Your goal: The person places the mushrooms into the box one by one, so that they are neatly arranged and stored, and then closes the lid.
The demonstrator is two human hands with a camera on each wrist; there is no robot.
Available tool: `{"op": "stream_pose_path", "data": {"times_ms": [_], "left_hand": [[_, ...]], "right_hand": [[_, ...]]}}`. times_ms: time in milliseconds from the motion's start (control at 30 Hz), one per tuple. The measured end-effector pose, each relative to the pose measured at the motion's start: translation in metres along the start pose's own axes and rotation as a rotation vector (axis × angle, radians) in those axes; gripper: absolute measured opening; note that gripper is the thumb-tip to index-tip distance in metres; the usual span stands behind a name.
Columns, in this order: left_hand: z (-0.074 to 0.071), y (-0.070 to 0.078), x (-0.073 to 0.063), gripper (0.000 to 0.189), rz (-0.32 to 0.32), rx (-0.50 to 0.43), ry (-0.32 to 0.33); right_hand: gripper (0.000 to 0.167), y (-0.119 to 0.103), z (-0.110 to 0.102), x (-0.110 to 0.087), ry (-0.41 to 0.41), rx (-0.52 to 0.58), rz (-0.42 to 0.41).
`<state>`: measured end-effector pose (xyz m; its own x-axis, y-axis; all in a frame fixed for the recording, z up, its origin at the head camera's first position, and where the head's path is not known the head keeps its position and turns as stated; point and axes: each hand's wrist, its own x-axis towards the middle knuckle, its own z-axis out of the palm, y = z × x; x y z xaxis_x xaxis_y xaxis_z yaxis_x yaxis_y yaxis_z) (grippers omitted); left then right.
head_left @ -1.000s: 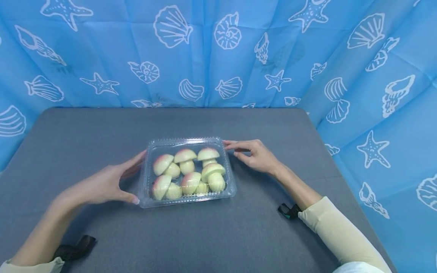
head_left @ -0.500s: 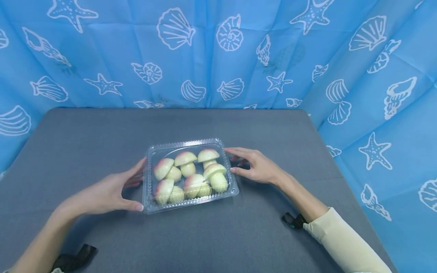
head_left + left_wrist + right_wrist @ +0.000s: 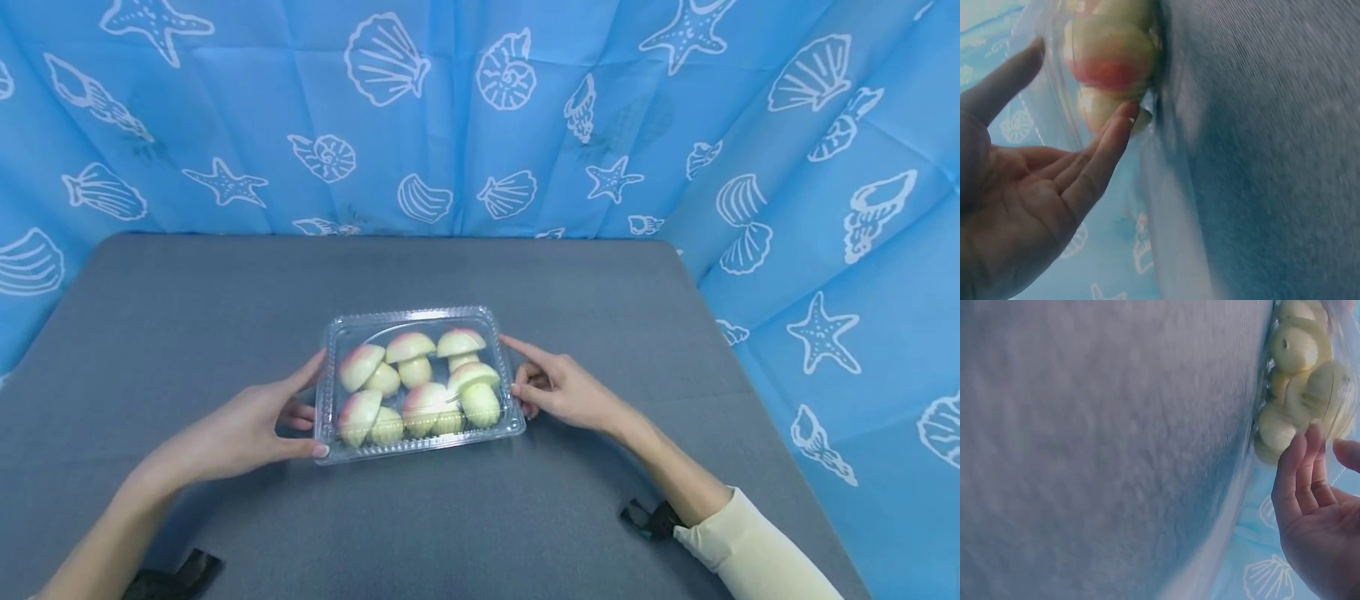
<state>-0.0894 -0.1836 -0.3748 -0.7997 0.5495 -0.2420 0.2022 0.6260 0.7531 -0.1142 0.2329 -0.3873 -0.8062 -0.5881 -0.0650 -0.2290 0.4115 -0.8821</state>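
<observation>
A clear plastic clamshell container (image 3: 420, 450) sits closed on the table, slightly turned. Inside are several mushroom-shaped buns (image 3: 411, 348) with pale stems and pink-tinged caps. At its left side, my left hand (image 3: 232, 433) touches the edge, with the thumb at the near corner and the index finger further back. My right hand (image 3: 573, 392) touches the right edge with an extended index finger and the thumb, while its other fingers bend in below. Both wrist views show fingers against the clear wall, beside a reddish bun (image 3: 1110, 62) on the left and pale buns (image 3: 1297, 350) on the right.
A grey cloth covers the table (image 3: 420, 533). Behind it and along the right hangs a blue curtain (image 3: 450, 100) with white shells and starfish. Black straps (image 3: 648, 518) hang at both wrists.
The container has shifted slightly toward me and to the right, turning a little. Both hands have moved along with it, and the right hand's lower fingers have bent inward.
</observation>
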Motion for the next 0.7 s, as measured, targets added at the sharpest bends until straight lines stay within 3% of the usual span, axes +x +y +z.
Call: {"op": "stream_pose_path", "data": {"times_ms": [100,233,367,700], "left_hand": [[0.002,0.003,0.000,0.117,-0.006,-0.048,-0.041],[0.003,0.006,0.000,0.115,-0.007,-0.111,-0.102],[0.004,0.007,-0.001,0.116,-0.010,-0.185,-0.104],[0.006,0.004,-0.001,0.112,-0.015,-0.366,-0.128]], "right_hand": [[0.072,-0.002,0.002,-0.004,-0.031,0.049,0.036],[0.083,-0.005,0.002,-0.008,-0.142,0.154,0.087],[0.098,-0.005,0.003,-0.009,-0.239,0.305,0.130],[0.107,-0.006,0.013,-0.012,-0.248,0.433,0.170]]}}
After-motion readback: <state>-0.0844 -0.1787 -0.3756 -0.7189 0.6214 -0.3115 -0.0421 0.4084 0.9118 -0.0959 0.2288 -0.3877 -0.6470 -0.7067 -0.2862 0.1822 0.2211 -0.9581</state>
